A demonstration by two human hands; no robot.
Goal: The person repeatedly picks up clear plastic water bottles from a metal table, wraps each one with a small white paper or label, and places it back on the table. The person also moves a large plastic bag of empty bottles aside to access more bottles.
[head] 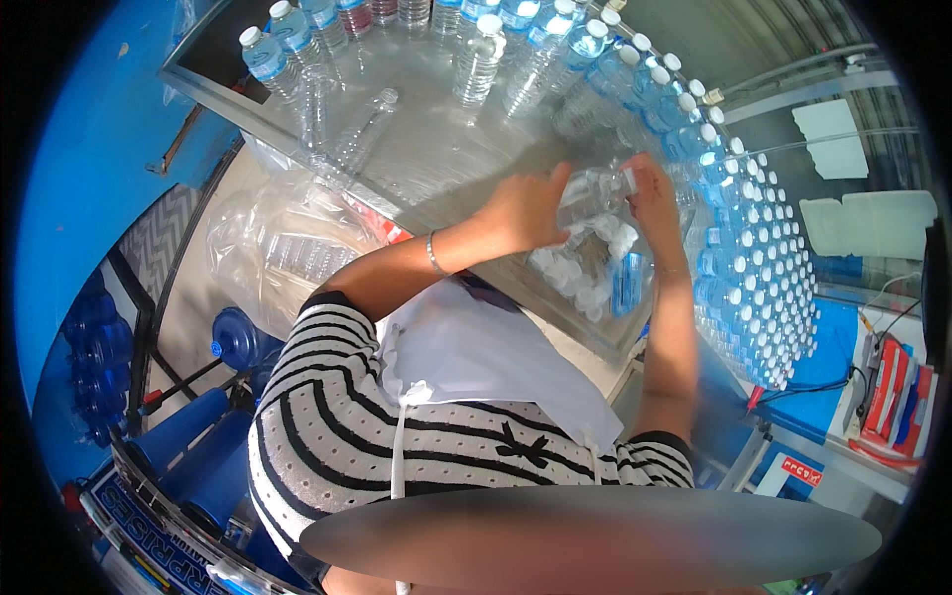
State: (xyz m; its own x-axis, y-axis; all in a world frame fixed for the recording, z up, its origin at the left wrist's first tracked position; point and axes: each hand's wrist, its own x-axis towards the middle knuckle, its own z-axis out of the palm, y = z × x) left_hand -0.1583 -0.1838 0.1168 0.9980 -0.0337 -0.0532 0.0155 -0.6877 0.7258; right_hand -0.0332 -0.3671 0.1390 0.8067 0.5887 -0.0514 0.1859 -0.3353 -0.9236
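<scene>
A clear plastic bottle (pixel 591 195) lies tilted between my two hands above a metal tabletop (pixel 439 160). My left hand (pixel 520 212) holds its body, thumb raised along the near end. At the other end, the fingers of my right hand (pixel 653 186) are closed around the neck, where a white cap partly shows. Just below the bottle sits a pile of loose white caps (pixel 587 286). Beside the caps is a small stack of blue labels (pixel 627 285). One capped bottle (pixel 480 63) stands apart, beyond my hands.
Rows of capped, blue-labelled bottles (pixel 744 260) line the right and far sides. An uncapped empty bottle (pixel 368 126) leans or lies at the left edge. Left of the table, a clear plastic bag (pixel 290 245) holds bottles. Large blue water jugs (pixel 245 338) stand lower left.
</scene>
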